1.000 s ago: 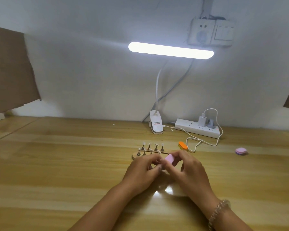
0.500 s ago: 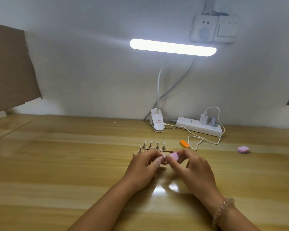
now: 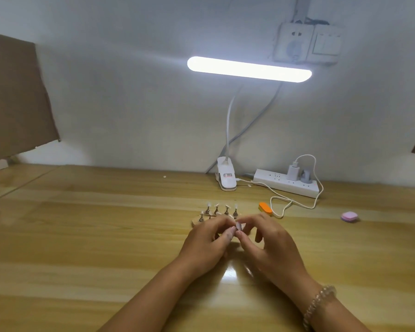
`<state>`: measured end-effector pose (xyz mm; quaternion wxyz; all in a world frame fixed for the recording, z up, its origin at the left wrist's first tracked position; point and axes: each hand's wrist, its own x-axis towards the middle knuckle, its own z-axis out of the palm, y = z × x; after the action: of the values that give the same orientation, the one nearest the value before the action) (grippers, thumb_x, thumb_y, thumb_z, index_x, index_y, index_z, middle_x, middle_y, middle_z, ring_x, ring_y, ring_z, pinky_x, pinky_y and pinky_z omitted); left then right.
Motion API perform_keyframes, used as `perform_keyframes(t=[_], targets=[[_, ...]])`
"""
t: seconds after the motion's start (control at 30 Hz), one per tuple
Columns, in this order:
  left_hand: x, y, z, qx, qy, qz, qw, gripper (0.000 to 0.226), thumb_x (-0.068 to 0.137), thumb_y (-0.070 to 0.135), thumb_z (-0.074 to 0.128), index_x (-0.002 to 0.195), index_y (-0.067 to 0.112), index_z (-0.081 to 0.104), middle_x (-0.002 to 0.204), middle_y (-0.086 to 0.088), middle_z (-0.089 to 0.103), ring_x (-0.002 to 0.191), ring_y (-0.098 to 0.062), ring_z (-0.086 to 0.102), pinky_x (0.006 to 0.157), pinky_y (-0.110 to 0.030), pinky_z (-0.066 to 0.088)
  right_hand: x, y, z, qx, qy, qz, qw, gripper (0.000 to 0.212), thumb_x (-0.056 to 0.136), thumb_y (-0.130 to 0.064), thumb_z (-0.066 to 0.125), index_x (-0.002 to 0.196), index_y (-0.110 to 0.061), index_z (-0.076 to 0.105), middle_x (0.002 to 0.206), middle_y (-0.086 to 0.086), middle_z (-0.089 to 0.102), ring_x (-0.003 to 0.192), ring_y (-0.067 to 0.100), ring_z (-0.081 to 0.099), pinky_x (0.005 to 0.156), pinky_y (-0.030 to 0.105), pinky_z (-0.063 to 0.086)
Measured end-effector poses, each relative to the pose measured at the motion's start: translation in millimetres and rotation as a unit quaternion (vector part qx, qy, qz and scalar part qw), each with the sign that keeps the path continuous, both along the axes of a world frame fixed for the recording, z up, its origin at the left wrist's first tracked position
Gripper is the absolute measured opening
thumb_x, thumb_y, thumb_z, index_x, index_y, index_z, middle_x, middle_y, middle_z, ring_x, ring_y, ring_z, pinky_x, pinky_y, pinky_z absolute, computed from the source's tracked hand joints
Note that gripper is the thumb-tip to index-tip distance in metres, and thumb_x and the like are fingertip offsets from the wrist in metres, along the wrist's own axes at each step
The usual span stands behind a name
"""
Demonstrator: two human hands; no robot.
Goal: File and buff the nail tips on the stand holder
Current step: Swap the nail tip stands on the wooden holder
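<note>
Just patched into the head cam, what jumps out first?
The glowing lamp bar before the back wall grabs the eye first. Below it, mid-table, the left hand and right hand meet at the fingertips, the right pinching a small pale pad, right at the stand holder. An orange block lies right of the stand, a pink block farther right.

Looks like a small home craft desk: a wooden table against a bare white wall, clip lamp at twelve o'clock, power strip at one, nail-tip stand beneath, cardboard screen at nine.
</note>
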<state>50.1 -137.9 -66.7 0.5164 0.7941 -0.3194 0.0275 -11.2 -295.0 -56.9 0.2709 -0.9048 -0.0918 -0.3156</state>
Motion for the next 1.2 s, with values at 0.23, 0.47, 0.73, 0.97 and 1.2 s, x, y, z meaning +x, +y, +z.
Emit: perform_keyframes(t=[0.23,0.47,0.73,0.97,1.2], targets=[[7.2,5.1,3.1,0.042,-0.089,0.234,0.967,0.024,0.089,0.030,0.067,0.103,0.035,0.049,0.105,0.018,0.057,0.083,-0.003,0.054,0.071,-0.024,0.042,13.2,-14.6,-3.1,0.076,0.019,-0.091,0.993,0.013,0.084,-0.021,0.072,0.089,-0.029,0.064,0.088,-0.013,0.058,0.075,0.010,0.056,0.075,0.043,0.051],[29.8,22.5,-4.5,0.156,0.008,0.281,0.947,0.044,0.082,0.042,0.066,0.119,0.038,0.042,0.119,0.025,0.057,0.121,-0.013,0.046,0.090,-0.031,0.031,29.4,-15.7,-0.9,0.023,0.094,-0.131,0.987,0.008,0.090,-0.035,0.064,0.098,-0.034,0.065,0.102,-0.012,0.053,0.105,0.012,0.049,0.090,0.037,0.040],[30.9,21.4,-7.4,0.186,-0.020,0.269,0.945,0.046,0.079,0.052,0.066,0.116,0.044,0.040,0.120,0.025,0.052,0.120,-0.011,0.044,0.088,-0.030,0.025,30.7,-14.5,-1.1,0.035,0.095,-0.116,0.988,0.007,0.090,-0.038,0.065,0.096,-0.037,0.067,0.100,-0.019,0.055,0.110,0.011,0.047,0.092,0.040,0.038],[28.8,19.4,-7.1,0.190,-0.032,0.273,0.943,0.045,0.079,0.051,0.065,0.116,0.043,0.040,0.122,0.022,0.052,0.121,-0.011,0.043,0.089,-0.030,0.025,33.4,-6.9,5.2,-0.063,0.068,-0.113,0.989,0.030,0.086,-0.049,0.063,0.115,-0.046,0.061,0.109,-0.019,0.042,0.113,0.008,0.037,0.093,0.033,0.024],[26.6,19.0,-6.6,0.189,-0.035,0.275,0.942,0.044,0.081,0.051,0.064,0.117,0.039,0.040,0.123,0.020,0.052,0.122,-0.013,0.042,0.089,-0.031,0.024,39.7,4.0,6.7,-0.094,0.069,-0.146,0.982,0.013,0.089,-0.048,0.060,0.096,-0.039,0.065,0.115,-0.016,0.048,0.117,0.009,0.032,0.098,0.034,0.016]])
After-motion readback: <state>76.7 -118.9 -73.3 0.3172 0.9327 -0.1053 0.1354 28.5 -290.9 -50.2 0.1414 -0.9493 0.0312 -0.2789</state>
